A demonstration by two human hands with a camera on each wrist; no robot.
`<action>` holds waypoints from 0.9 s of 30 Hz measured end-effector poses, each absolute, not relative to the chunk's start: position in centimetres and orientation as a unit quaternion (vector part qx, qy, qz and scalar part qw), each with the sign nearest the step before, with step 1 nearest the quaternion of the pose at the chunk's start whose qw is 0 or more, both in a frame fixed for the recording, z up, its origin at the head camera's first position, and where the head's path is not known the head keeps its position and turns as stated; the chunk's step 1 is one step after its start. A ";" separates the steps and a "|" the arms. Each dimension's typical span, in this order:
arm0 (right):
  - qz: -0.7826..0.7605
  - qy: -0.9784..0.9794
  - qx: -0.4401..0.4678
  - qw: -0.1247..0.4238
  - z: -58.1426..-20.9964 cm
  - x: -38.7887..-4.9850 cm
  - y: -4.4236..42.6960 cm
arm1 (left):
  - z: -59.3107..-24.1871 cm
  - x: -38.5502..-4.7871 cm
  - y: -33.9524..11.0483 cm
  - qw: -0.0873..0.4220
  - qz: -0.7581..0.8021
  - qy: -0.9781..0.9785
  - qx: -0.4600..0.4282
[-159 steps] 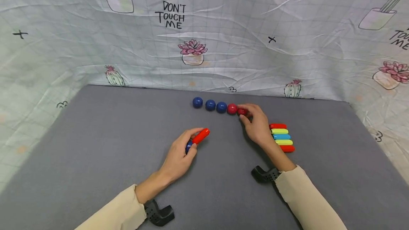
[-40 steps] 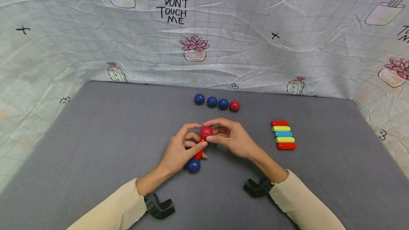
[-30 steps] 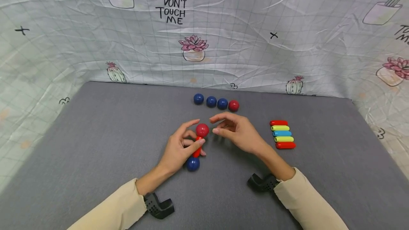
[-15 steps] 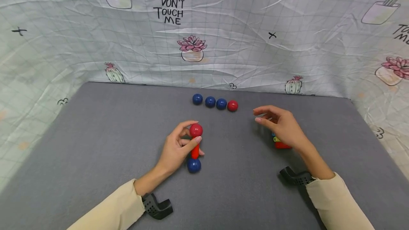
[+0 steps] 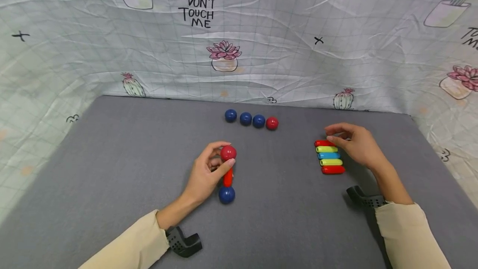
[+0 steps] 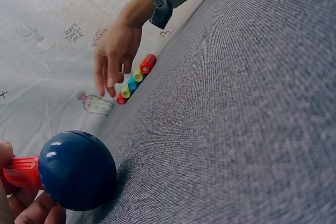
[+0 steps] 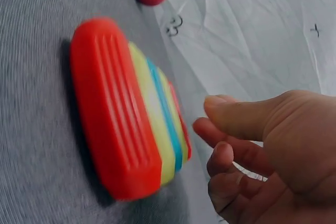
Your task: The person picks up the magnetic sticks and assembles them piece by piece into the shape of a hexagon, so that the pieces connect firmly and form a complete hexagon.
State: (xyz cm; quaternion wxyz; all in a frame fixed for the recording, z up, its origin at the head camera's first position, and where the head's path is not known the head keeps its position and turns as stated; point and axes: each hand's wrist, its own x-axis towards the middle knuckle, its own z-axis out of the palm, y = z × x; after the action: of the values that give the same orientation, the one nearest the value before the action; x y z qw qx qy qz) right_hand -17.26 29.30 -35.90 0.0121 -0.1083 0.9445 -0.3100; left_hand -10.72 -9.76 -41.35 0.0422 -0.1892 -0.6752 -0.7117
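Observation:
My left hand (image 5: 203, 173) grips a red stick (image 5: 228, 177) between thumb and fingers. A red ball (image 5: 228, 153) sits on its far end and a blue ball (image 5: 226, 194) on its near end. The left wrist view shows that blue ball (image 6: 77, 170) close up, just above the cloth. My right hand (image 5: 356, 146) hovers over the far end of a row of sticks, fingers loosely bent, nothing in them. Its thumb is near the farthest red stick (image 5: 324, 143); in the right wrist view a gap shows between the hand (image 7: 262, 150) and the sticks.
The row also has a yellow-green stick (image 5: 326, 149), a blue stick (image 5: 329, 156), another yellow-green stick (image 5: 331, 162) and a near red stick (image 5: 333, 170). Towards the back, several blue balls (image 5: 245, 118) and one red ball (image 5: 272, 123) line up. A printed cloth (image 5: 261, 53) hangs behind the grey table (image 5: 130, 157).
My right hand took a red ball from the row, put it on the held stick's end, let go and moved right to the sticks. My left hand turned the stick more lengthwise.

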 end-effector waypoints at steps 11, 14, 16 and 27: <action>-0.299 0.948 -0.091 0.067 -36.4 -17.8 30.0 | -41.3 -10.7 -9.9 0.036 -0.689 -0.700 -0.186; -0.304 0.945 -0.089 0.084 -36.4 -17.8 30.1 | -41.2 -10.7 -9.9 0.034 -0.685 -0.704 -0.183; -0.309 0.942 -0.090 0.095 -36.4 -17.8 30.2 | -41.2 -10.7 -9.9 0.035 -0.682 -0.707 -0.183; -0.324 0.937 -0.099 0.089 -36.8 -17.8 30.0 | -41.2 -10.6 -9.9 0.040 -0.673 -0.716 -0.182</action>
State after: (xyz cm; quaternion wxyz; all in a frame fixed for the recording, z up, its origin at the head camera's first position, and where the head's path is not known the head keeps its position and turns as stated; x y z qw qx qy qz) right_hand -17.75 30.05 -36.83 0.0888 -0.0992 0.9368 -0.3235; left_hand -10.63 -9.90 -41.22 0.0401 -0.1820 -0.7156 -0.6731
